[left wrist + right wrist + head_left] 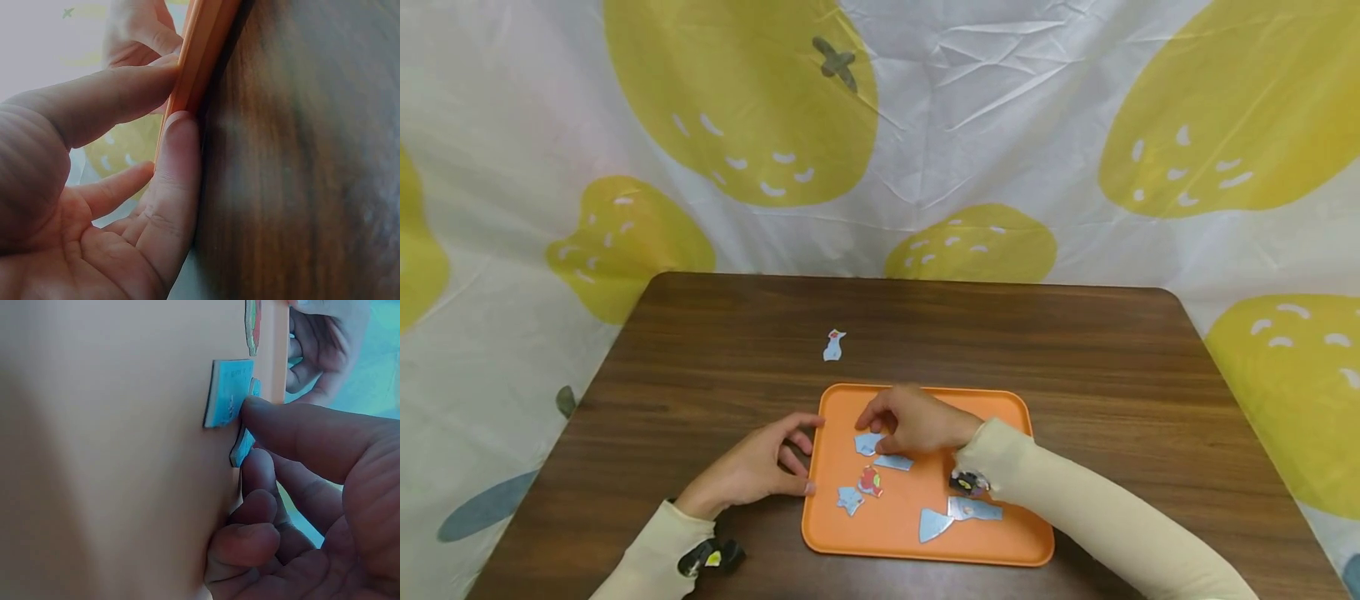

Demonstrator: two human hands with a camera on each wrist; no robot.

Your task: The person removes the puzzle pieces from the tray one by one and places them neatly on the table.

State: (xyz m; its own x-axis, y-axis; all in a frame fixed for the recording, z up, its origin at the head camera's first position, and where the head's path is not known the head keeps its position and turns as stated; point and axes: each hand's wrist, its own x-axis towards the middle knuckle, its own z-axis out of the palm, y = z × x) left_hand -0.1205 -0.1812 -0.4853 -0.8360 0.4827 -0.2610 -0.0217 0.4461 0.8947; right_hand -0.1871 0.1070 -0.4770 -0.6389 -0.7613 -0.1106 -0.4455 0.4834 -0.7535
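Note:
Several flat, light blue pieces, like jigsaw pieces, lie in the orange tray [917, 542]. My right hand [921, 419] reaches over the upper left part of the tray. Its thumb and index finger pinch a small light blue piece [866, 444], partly hidden by the thumb in the right wrist view. Just beside it lies a four-sided blue piece [895, 462]. A red patterned piece [870, 482] and a star-like blue piece [850, 500] are lower down. At the tray's left rim my left hand [756, 467] touches the side with thumb and spread fingers.
Two more blue pieces, a wedge [933, 526] and a longer one [976, 509], lie at the tray's lower right, near my right sleeve. Beyond the tray, a white and red cutout piece [833, 346] lies on the brown table [1090, 350]. A fruit-printed cloth [985, 125] hangs behind.

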